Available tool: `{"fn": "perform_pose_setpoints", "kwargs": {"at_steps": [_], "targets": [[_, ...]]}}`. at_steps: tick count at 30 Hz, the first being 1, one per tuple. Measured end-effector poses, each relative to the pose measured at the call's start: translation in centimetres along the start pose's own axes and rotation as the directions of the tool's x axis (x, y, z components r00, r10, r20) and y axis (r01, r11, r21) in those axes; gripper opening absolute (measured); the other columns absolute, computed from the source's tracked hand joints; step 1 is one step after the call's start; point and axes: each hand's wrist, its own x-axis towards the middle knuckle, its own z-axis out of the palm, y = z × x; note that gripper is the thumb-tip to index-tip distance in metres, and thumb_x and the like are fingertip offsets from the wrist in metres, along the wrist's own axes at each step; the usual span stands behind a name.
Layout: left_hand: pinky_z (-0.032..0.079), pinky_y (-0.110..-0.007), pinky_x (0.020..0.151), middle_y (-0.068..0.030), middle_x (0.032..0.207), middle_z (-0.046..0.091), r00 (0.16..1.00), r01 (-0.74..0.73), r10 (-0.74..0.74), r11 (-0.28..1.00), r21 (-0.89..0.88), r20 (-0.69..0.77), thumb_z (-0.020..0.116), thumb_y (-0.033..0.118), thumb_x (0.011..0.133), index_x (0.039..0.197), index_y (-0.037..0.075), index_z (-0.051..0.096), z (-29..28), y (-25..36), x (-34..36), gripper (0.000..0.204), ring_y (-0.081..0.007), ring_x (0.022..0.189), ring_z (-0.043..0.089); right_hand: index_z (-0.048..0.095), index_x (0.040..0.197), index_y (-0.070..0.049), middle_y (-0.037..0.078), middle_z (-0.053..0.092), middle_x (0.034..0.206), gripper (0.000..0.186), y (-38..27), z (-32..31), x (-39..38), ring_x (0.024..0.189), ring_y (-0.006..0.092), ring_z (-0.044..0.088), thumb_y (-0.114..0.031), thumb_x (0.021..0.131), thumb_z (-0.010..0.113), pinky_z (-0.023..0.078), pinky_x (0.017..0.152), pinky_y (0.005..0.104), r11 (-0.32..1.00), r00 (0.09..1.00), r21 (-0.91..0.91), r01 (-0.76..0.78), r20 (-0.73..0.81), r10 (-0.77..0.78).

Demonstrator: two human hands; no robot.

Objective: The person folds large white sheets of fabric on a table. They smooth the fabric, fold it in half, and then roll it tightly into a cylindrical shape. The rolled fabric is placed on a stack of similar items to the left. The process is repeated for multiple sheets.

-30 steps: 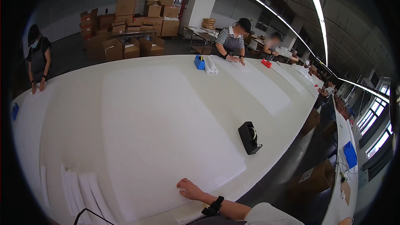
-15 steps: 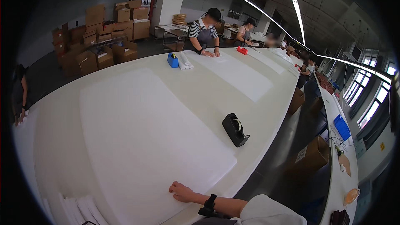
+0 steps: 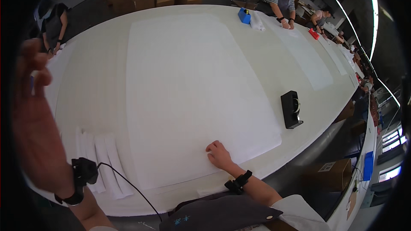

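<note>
A large white sheet (image 3: 188,85) lies flat on the long pale table. My right hand (image 3: 220,156) rests low on it, near its front edge, with fingers curled together; whatever they may hold is hidden. My left hand (image 3: 36,115) is raised at the far left, close to the camera and a little blurred. Its fingers are apart and nothing shows in them. Several narrow white rolls or folded strips (image 3: 102,158) lie side by side on the table, right of my left wrist. A black tape dispenser (image 3: 292,109) stands beyond the sheet's right edge.
A person in a striped top (image 3: 280,0) bends over another white sheet (image 3: 306,60), near a blue tape dispenser (image 3: 244,16). Another person (image 3: 53,21) works at the far left. Cardboard boxes (image 3: 143,0) stand behind the table. A cable (image 3: 132,184) runs from my left wrist.
My left hand has come into view, raised at the left. The view has turned leftward and down, showing more of the rolls. My right hand stays on the sheet.
</note>
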Motion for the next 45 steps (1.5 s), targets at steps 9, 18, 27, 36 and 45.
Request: {"fn": "perform_pose_setpoints", "kwargs": {"at_steps": [9,18,27,36,45], "targets": [[0.019,-0.055,0.109,-0.0121,0.151,0.028,0.499,0.398,-0.731,0.670,0.626,0.466,0.058,0.058,0.084,0.142,0.016,0.038,17.5,-6.5,-32.7,0.074,-0.0322,0.140,0.021,0.041,0.139,-0.018,0.010,0.027,0.150,0.067,0.0,-2.4,-0.3,0.140,0.0330,0.019,-0.044,0.082,0.064,0.013,0.111,0.0575,0.912,0.982,-0.369,0.182,0.116,-0.149],[0.011,-0.052,0.113,-0.0105,0.153,0.024,0.573,0.243,-0.671,0.688,0.684,0.471,0.057,0.058,0.084,0.141,0.018,0.041,18.7,-6.4,-34.6,0.072,-0.0288,0.142,0.017,0.038,0.142,-0.020,0.009,0.024,0.152,0.068,1.7,-1.4,-0.2,0.142,0.0314,0.017,-0.048,0.085,0.060,0.008,0.111,0.0584,0.850,0.972,-0.472,0.234,0.096,-0.214],[0.031,-0.041,0.104,-0.0117,0.126,0.057,0.437,0.814,-0.871,0.489,0.313,0.225,0.062,0.032,0.088,0.116,0.009,0.064,18.4,-9.3,-32.3,0.036,-0.0241,0.123,0.046,0.041,0.139,-0.017,0.010,0.027,0.151,0.065,0.6,-1.9,0.1,0.140,0.0327,0.021,-0.036,0.083,0.066,0.013,0.112,0.0562,0.916,0.981,-0.352,0.192,0.087,-0.173],[0.043,-0.037,0.091,-0.0126,0.116,0.059,0.394,0.910,-0.909,0.363,0.200,-0.140,0.068,0.022,0.081,0.116,0.006,0.060,13.5,-7.1,-34.1,0.039,-0.0251,0.109,0.054,0.048,0.132,-0.016,0.011,0.033,0.147,0.072,-4.6,-0.8,-1.5,0.137,0.0339,0.027,-0.029,0.068,0.078,0.019,0.111,0.0539,0.797,0.789,-0.224,0.560,0.438,-0.431],[0.031,-0.050,0.097,-0.0114,0.127,0.048,0.374,0.677,-0.785,-0.132,0.724,-0.493,0.068,0.009,0.074,0.134,0.010,0.043,2.1,-3.0,-40.5,0.065,-0.0321,0.117,0.043,0.052,0.128,-0.013,0.009,0.038,0.145,0.068,-4.4,-1.1,-1.6,0.136,0.0331,0.029,-0.027,0.067,0.079,0.017,0.111,0.0526,0.844,0.805,-0.148,0.516,0.419,-0.419]]}}
